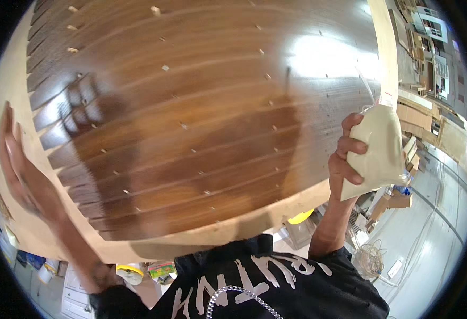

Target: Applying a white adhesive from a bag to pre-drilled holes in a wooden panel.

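Observation:
My right hand grips a soft, bulging clear plastic bag of cream-coloured paste, fingers curled round its left side. Its narrow, gathered end points away from me, and a thin pale strand shows beside that end. Beneath the bag lies the right side of a large, glossy dark-brown wooden panel of long strips, dotted with small pale bits. My left hand is stretched out flat with nothing in it, over the pale border at the panel's left. Whether it touches the border I cannot tell.
A pale strip runs along the panel's right edge. Beyond it are stacked boards, cardboard boxes and a grey floor with a tangle of cord. A yellow-rimmed tub stands below the near edge.

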`<state>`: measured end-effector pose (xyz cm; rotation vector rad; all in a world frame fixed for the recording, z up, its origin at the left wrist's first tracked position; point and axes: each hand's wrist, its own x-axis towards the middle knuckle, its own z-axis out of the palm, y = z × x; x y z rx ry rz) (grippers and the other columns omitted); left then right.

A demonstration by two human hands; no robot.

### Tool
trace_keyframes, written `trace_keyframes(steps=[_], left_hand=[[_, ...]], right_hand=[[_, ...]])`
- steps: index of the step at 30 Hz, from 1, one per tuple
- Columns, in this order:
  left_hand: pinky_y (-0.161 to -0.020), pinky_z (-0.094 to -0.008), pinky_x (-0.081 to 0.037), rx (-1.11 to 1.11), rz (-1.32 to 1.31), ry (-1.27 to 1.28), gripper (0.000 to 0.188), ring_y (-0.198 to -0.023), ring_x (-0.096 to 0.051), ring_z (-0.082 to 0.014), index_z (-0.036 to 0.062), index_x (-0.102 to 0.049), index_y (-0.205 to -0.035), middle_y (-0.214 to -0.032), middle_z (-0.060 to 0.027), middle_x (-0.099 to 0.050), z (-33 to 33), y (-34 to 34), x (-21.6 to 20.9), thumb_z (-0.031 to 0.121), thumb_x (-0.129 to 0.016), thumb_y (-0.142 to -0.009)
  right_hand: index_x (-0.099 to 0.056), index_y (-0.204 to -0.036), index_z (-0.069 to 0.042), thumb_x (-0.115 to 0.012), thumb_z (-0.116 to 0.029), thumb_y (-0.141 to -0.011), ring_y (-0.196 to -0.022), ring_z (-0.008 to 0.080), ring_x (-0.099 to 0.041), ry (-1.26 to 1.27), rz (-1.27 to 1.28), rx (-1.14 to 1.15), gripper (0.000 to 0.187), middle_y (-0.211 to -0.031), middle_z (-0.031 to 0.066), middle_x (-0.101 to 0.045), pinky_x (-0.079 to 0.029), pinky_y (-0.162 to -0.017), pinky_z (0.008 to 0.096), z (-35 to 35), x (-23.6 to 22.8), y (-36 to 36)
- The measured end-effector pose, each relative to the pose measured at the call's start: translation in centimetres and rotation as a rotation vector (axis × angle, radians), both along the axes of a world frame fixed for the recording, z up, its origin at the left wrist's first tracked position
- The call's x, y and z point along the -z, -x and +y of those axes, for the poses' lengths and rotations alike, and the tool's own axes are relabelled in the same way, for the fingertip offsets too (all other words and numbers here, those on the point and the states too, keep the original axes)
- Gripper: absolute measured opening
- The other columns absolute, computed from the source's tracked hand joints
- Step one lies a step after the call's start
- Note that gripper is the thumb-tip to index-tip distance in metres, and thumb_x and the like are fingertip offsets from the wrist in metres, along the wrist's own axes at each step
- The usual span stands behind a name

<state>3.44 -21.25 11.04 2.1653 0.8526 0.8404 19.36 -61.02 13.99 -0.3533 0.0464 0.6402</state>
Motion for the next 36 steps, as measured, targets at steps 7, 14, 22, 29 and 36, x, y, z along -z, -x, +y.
trace_keyframes(steps=[7, 14, 22, 29, 36], left_hand=[[-0.102, -0.0525, -0.038, 0.594, -0.028, 0.315, 0.035, -0.118, -0.052, -0.0415, -0.0040, -0.058, -0.118, -0.124, -0.0230, -0.057, -24.4, 1.8, 0.1, 0.013, -0.053, -0.089], [-0.108, -0.0566, -0.028, 0.573, 0.207, 0.203, 0.060, -0.126, -0.045, -0.0432, -0.0035, -0.041, -0.136, -0.134, -0.0251, -0.049, -29.3, 4.4, 3.6, 0.003, -0.054, -0.078], [-0.116, -0.0483, -0.020, 0.439, -0.251, 0.535, 0.069, -0.137, -0.033, -0.0419, -0.0113, -0.010, -0.145, -0.143, -0.0353, -0.032, -28.8, 6.2, 5.4, 0.006, -0.042, -0.087], [-0.116, -0.0525, -0.020, 0.380, -0.210, 0.534, 0.067, -0.138, -0.029, -0.0450, -0.0052, -0.012, -0.147, -0.145, -0.0327, -0.031, -28.4, 6.7, 5.2, 0.025, -0.044, -0.096], [-0.116, -0.0527, -0.020, 0.388, -0.223, 0.543, 0.071, -0.138, -0.029, -0.0453, -0.0043, -0.011, -0.147, -0.145, -0.0329, -0.031, -28.5, 6.7, 5.4, 0.036, -0.045, -0.098]], right_hand=[[-0.031, -0.144, -0.001, -0.048, -0.056, -0.086, -0.115, 0.0373, -0.054, 0.920, -0.247, 0.359, 0.082, -0.130, 0.0222, -0.051, -0.046, -0.099, 0.0506, -10.7, 2.1, 6.8], [-0.041, -0.138, 0.002, -0.084, -0.053, -0.064, -0.124, 0.0316, -0.049, 1.191, -0.506, -0.024, 0.101, -0.134, 0.0163, -0.050, -0.040, -0.104, 0.0435, -14.9, 3.3, 10.4], [-0.041, -0.138, 0.003, -0.076, -0.047, -0.075, -0.120, 0.0367, -0.053, 1.431, -0.817, -0.094, 0.087, -0.133, 0.0201, -0.051, -0.041, -0.104, 0.0512, -17.2, 4.3, 12.5], [-0.041, -0.137, 0.003, -0.075, -0.047, -0.076, -0.120, 0.0363, -0.053, 1.436, -0.836, -0.046, 0.086, -0.133, 0.0199, -0.051, -0.042, -0.103, 0.0507, -16.7, 4.1, 13.1], [-0.041, -0.137, 0.002, -0.075, -0.047, -0.076, -0.120, 0.0359, -0.053, 1.461, -0.858, -0.002, 0.085, -0.133, 0.0197, -0.051, -0.042, -0.103, 0.0502, -17.0, 3.8, 13.8]])
